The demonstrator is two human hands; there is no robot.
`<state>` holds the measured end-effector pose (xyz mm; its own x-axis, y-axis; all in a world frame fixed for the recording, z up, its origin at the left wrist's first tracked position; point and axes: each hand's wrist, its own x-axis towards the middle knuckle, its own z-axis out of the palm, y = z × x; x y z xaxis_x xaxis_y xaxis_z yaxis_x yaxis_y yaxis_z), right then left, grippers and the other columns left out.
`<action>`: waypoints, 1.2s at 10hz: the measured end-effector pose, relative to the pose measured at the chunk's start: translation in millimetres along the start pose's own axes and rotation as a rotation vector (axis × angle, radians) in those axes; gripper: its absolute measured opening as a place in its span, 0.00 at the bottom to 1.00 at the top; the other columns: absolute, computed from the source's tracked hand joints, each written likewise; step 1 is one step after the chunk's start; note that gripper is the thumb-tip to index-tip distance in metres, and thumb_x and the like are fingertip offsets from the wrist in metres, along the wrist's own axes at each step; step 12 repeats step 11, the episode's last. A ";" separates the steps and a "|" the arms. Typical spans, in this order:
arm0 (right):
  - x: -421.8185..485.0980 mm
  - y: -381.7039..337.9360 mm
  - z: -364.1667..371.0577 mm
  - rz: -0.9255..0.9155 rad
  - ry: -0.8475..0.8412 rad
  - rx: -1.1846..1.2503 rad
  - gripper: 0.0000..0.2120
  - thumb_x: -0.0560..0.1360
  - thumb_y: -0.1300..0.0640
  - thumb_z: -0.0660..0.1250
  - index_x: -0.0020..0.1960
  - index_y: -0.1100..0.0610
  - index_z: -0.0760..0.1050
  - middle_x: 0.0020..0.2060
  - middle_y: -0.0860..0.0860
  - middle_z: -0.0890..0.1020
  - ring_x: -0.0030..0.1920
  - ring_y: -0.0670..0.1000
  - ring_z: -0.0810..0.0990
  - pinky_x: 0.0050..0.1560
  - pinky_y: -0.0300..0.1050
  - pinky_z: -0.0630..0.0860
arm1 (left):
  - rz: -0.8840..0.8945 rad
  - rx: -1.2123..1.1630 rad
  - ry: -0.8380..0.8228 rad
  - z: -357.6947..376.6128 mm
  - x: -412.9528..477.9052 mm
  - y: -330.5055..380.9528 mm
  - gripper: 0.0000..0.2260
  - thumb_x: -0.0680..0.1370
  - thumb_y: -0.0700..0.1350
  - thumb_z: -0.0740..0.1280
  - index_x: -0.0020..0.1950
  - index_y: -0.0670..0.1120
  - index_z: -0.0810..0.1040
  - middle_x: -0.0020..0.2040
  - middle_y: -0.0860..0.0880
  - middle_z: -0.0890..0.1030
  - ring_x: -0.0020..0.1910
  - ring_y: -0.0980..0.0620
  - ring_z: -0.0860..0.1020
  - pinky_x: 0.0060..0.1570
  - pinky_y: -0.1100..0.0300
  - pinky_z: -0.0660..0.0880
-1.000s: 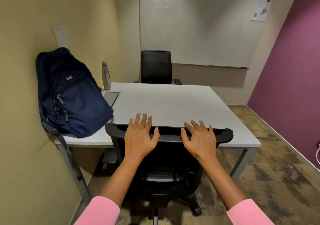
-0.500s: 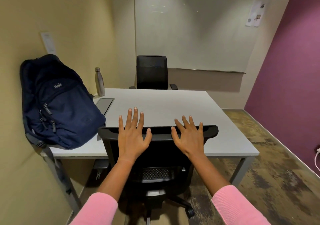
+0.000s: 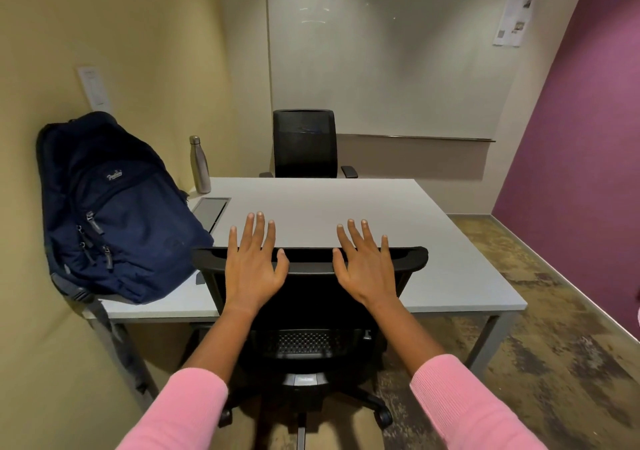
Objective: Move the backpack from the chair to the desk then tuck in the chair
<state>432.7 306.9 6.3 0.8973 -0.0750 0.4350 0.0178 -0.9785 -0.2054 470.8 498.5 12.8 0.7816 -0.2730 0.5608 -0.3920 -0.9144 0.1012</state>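
A navy backpack [image 3: 114,214] stands upright on the left end of the white desk [image 3: 433,241], leaning against the yellow wall. A black mesh office chair [image 3: 311,311] sits at the desk's near edge, its seat under the top and its backrest rail against the edge. My left hand [image 3: 254,262] lies flat on the left part of the backrest rail, fingers spread and straight. My right hand [image 3: 367,262] lies flat on the right part of the rail, fingers spread too. Neither hand is curled around anything.
A steel bottle [image 3: 200,164] stands at the desk's far left corner beside a grey cable hatch [image 3: 211,209]. A second black chair [image 3: 304,144] is tucked in at the far side. A purple wall [image 3: 588,138] bounds the right, with carpet between it and the desk.
The camera has pulled back and tilted down slightly. Both hands have straightened their fingers and lie flatter on the backrest rail; the chair sits at the desk edge as before.
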 end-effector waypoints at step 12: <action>-67.6 -25.5 -23.1 0.063 -0.145 -0.010 0.28 0.79 0.45 0.47 0.73 0.55 0.43 0.75 0.54 0.49 0.75 0.53 0.42 0.73 0.58 0.42 | -0.041 -0.001 -0.237 -22.3 -66.7 41.6 0.28 0.80 0.57 0.47 0.73 0.46 0.38 0.76 0.42 0.43 0.75 0.44 0.41 0.73 0.45 0.41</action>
